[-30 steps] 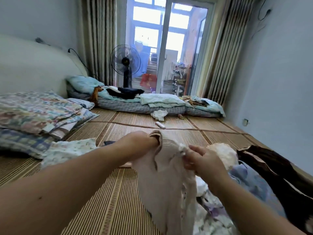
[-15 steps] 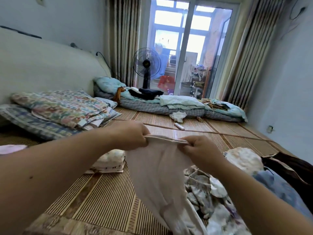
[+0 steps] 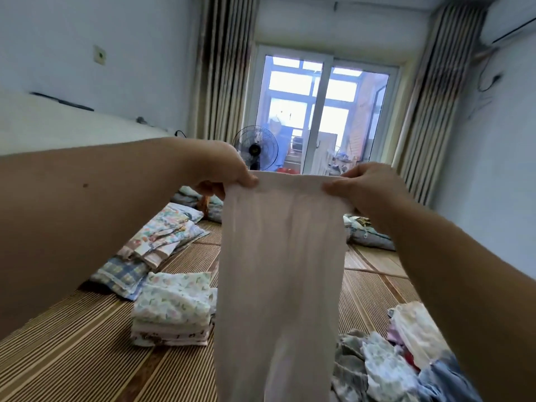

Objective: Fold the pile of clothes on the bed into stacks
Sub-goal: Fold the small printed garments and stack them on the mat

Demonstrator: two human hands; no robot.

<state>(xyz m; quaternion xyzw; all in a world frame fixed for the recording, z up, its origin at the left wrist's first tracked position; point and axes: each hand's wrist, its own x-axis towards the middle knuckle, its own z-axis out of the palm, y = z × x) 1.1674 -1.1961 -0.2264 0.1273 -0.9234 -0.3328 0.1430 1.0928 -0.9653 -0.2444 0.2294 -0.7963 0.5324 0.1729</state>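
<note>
The left hand (image 3: 226, 166) and the right hand (image 3: 368, 190) each pinch a top corner of a pale pink cloth (image 3: 281, 271), with fingers curled round its edge. They hold it up high and pulled wide, most likely so it hangs flat and is easy to fold. Down on the left of the bed's striped mat (image 3: 81, 361) sits a neat folded stack (image 3: 174, 309), and near on the right lies the messy pile of clothes (image 3: 385, 369), not folded yet.
</note>
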